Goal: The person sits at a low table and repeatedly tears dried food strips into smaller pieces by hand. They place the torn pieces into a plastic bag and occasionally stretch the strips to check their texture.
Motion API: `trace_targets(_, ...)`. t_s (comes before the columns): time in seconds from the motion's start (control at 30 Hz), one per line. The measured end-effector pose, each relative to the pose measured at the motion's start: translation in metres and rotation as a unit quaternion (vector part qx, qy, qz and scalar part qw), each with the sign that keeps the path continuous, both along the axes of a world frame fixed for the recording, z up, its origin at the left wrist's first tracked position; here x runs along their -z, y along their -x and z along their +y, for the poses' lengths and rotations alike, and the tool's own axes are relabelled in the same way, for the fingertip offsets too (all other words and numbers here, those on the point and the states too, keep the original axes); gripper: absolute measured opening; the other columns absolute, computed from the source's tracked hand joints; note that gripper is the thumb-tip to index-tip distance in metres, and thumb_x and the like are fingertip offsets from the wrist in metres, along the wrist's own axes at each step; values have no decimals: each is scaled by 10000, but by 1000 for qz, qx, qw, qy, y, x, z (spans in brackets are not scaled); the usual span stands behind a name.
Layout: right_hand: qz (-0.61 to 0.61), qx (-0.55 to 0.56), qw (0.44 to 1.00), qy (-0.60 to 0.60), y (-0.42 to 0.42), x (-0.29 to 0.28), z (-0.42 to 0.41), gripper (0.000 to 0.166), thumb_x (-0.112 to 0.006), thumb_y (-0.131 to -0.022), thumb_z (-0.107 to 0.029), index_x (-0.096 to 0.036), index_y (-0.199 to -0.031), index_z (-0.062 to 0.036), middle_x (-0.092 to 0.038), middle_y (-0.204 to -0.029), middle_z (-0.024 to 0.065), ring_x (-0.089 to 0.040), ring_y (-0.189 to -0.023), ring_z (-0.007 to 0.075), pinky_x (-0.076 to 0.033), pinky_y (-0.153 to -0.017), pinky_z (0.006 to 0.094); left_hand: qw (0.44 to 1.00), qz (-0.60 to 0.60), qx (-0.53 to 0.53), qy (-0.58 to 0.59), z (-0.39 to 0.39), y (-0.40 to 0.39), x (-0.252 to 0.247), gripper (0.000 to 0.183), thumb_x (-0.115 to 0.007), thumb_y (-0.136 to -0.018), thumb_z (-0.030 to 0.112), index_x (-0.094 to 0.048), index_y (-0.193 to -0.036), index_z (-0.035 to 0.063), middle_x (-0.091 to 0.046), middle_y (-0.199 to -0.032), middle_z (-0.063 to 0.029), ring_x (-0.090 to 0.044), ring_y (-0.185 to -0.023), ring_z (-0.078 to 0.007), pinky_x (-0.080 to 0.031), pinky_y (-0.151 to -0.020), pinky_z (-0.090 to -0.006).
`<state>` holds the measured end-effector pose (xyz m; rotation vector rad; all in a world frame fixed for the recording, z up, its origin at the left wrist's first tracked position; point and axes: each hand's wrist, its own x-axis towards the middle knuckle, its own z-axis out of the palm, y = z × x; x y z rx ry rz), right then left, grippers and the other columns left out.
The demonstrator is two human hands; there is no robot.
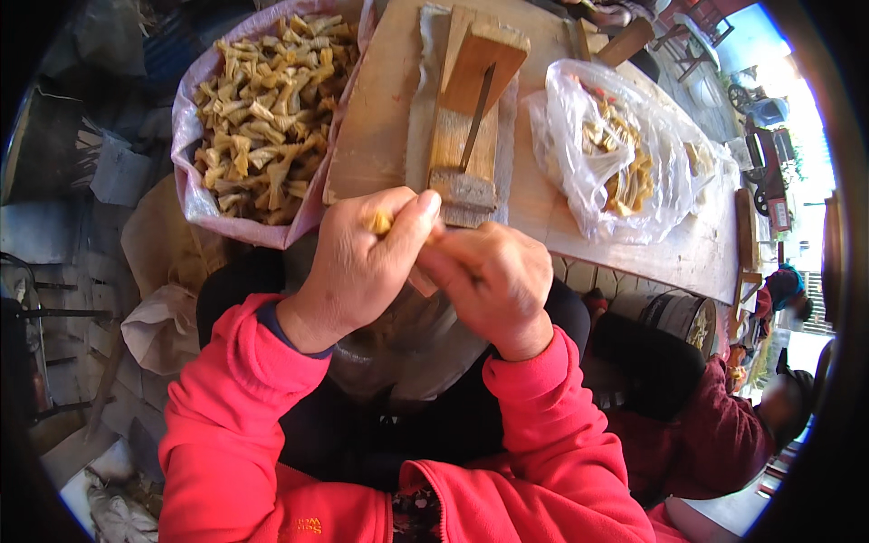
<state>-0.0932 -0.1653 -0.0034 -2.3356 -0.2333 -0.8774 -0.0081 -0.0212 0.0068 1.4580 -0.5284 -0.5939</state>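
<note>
My left hand (366,261) and my right hand (492,278) meet above my lap, near the edge of a wooden table. Both are closed around a small yellowish piece of dried plant-like material (378,221), whose end shows by my left thumb; most of it is hidden by my fingers. Just beyond my hands, a wooden block stand with an upright metal blade (478,119) rests on a cloth on the table. Left of it stands a pink-rimmed sack full of similar knotted yellowish pieces (268,122). A clear plastic bag (557,156) with more yellowish strips lies to the right.
The wooden table (370,142) runs across the front. At the right a person in a dark red top (719,427) sits near a round drum (658,312). A pale cloth sack (163,329) lies on the floor at left, and wooden blocks (628,41) stand at the table's far side.
</note>
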Motion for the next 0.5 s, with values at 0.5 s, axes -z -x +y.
trace_targets(0.5, 286, -58, 851, -436, 15, 1, -2, 229, -611, -971, -181, -678, -860, 8, -580, -628, -9, -504, -552, 55, -410, -485, 231, 947, -238, 211, 57, 15, -17, -6, 422, -739, -823, 116, -645, -1234, 90, -652, -859, -39, -611, -619, -112, -474, -525, -242)
